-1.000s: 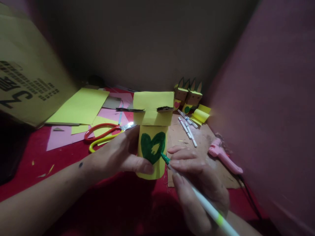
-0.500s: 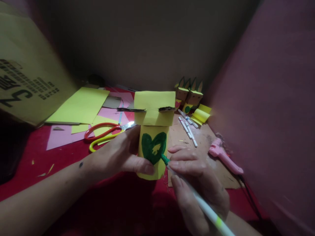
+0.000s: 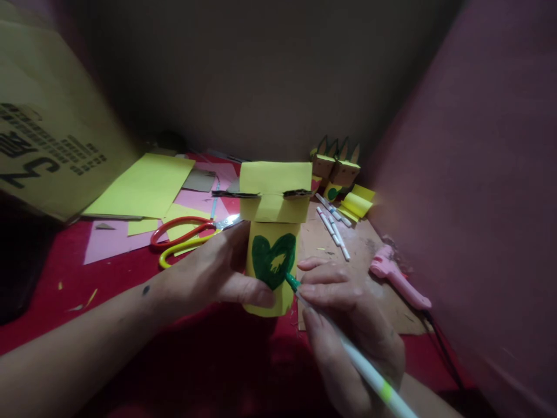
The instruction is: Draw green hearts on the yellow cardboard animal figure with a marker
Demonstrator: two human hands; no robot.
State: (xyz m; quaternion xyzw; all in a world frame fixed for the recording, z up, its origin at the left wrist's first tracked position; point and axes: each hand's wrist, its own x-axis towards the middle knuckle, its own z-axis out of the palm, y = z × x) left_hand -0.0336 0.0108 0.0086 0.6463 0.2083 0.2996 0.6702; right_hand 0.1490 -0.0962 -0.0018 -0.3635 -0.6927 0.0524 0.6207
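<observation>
My left hand [image 3: 235, 273] grips the lower part of a yellow paper figure [image 3: 275, 206], its thumb across the front and its other fingers hidden behind. The figure has a rounded body, a boxy top and dark-edged cardboard strips at the sides. On its front a green heart [image 3: 270, 261] is coloured in, except for a small yellow patch in the middle. In my right hand [image 3: 348, 313] is a green marker [image 3: 369, 374] with a white barrel. Its tip touches, or nearly touches, the heart's right edge.
Scissors [image 3: 178, 232] lie left of the figure, near yellow sheets [image 3: 139, 186]. White markers [image 3: 333, 226] rest on cardboard [image 3: 369, 290] at right, beside a pink glue gun [image 3: 398, 278]. Two finished-looking figures [image 3: 335, 168] stand behind. A printed paper bag [image 3: 56, 133] fills the left.
The yellow patch inside the heart looks slightly smaller. The view has shifted a little; both hands keep the same grips.
</observation>
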